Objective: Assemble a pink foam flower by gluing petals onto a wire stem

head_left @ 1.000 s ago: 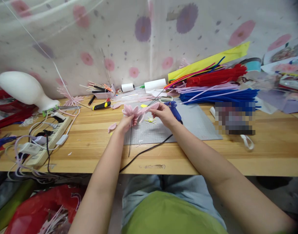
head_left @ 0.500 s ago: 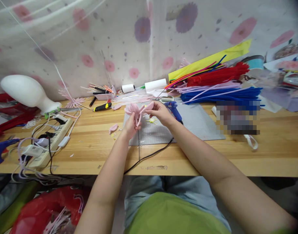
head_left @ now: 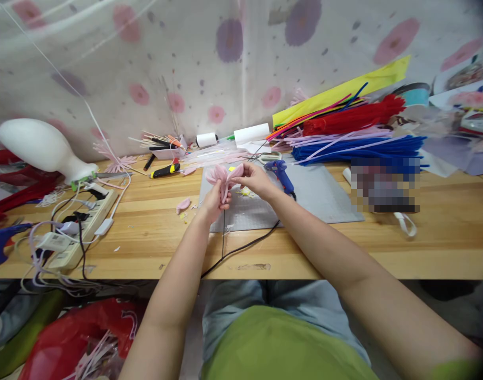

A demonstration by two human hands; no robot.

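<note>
A pink flower with a thin dark stem is held above the grey mat. My left hand is closed around the flower's base, and the stem hangs down below it. My right hand pinches a pink petal against the flower's right side; the fingertips partly hide where they join. Just beyond my right hand lies a blue glue gun. A small yellow-and-white piece rests on the mat under my hands. One loose pink petal lies on the wood to the left.
Bundles of blue pipe cleaners and red pipe cleaners lie at the back right. On the left are a power strip with tangled cords, a white foam head and another blue glue gun. A black cable crosses the front.
My right hand has brought the petal closer in, so it now sits against the flower. The view has shifted slightly; my left hand keeps its hold.
</note>
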